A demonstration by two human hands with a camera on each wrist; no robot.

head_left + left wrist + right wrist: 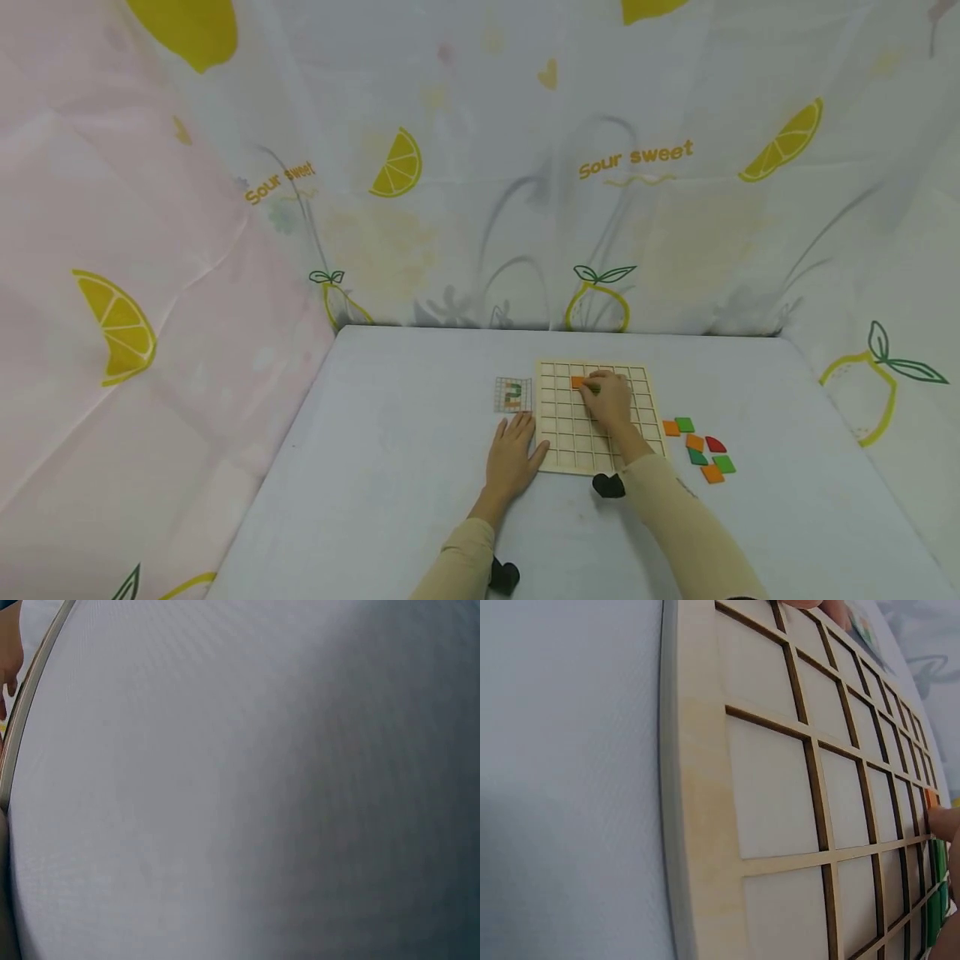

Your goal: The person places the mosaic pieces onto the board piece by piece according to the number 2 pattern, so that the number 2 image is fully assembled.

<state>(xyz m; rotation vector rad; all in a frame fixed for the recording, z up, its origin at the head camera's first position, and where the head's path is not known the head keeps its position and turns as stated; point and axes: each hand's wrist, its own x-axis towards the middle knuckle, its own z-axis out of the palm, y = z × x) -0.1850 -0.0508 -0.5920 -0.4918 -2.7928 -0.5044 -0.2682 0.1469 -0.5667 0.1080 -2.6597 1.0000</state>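
A pale wooden grid board lies on the white table. My right hand is over its upper middle, thumb and fingers bent down close together beside an orange square tile. Green shows under those fingertips; whether they pinch a tile or only touch one is hidden. In the right wrist view, a fingertip meets the orange tile, and green tiles sit beside it. My left hand lies flat on the table, fingers spread, its thumb at the board's left edge.
A small pattern card with a coloured design lies left of the board. Loose orange, green and red tiles are scattered right of it. Black heart-shaped pieces show by both wrists. A printed curtain hangs behind the table.
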